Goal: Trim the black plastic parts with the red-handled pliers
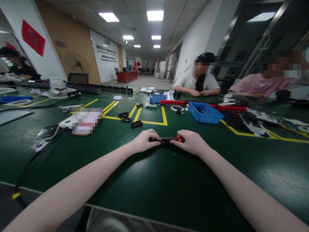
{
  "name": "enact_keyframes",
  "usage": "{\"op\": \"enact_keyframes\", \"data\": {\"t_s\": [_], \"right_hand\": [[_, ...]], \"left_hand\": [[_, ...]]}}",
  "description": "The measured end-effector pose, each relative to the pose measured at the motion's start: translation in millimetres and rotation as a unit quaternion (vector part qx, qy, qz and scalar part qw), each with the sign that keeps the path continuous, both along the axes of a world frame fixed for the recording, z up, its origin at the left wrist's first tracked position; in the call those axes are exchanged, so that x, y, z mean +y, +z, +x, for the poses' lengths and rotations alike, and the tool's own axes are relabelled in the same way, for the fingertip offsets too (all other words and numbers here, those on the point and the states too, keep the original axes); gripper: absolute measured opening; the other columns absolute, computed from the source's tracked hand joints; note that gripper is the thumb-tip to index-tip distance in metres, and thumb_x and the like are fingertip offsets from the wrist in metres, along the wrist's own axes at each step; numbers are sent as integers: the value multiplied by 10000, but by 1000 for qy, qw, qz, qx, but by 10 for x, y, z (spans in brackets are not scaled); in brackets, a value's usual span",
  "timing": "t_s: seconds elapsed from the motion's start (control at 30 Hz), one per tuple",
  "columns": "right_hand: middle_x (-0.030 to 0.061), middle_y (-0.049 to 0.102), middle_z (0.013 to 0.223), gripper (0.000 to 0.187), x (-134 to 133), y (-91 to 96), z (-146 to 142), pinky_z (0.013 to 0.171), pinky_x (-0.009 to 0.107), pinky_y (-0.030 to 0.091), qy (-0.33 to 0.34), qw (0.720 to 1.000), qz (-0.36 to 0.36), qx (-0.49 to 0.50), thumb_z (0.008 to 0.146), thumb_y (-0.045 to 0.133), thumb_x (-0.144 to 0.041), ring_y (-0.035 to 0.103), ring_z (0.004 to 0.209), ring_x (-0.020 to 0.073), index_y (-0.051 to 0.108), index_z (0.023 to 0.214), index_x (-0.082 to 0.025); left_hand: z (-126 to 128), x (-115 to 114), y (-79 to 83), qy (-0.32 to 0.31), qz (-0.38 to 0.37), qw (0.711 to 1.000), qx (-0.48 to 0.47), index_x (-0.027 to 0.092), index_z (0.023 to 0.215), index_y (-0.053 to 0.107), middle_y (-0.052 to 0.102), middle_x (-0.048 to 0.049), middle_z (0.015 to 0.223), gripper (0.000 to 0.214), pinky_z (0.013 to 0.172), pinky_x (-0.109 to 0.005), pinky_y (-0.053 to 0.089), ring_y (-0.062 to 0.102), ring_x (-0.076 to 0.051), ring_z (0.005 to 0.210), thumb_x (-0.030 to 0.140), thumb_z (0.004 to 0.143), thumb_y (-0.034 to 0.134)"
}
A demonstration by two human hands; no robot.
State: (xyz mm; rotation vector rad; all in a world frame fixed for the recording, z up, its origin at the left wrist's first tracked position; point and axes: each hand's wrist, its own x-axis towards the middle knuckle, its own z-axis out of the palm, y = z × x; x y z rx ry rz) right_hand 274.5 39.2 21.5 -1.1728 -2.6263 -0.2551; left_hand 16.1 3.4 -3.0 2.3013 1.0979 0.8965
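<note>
My left hand (145,141) and my right hand (190,141) rest on the green table (154,180), both curled shut on the ends of one small black part (166,140). The part lies flat between them, and an orange-red piece (180,138) shows at its right end under my right fingers. Several similar black parts (127,118) lie loose farther out, inside yellow tape lines (154,122).
A blue bin (205,112) stands beyond my right hand, a smaller blue bin (156,98) behind it, with long red strips (172,102) between. A white device with a black cable (67,122) lies at the left. Two people sit across the table at the right, one at the far left.
</note>
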Motion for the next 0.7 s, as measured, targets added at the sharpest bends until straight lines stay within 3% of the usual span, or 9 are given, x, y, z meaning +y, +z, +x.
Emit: {"op": "enact_keyframes", "data": {"t_s": [0.7], "right_hand": [[59,638,787,510,21,12,69,600,298,318,-7,1000,28,-3,872,450,-683,544,678,182,565,751,-202]], "left_hand": [[21,-37,41,-18,-10,1000,14,177,957,735,680,-57,1006,146,922,-317,469,625,-185,968,274,877,663]]}}
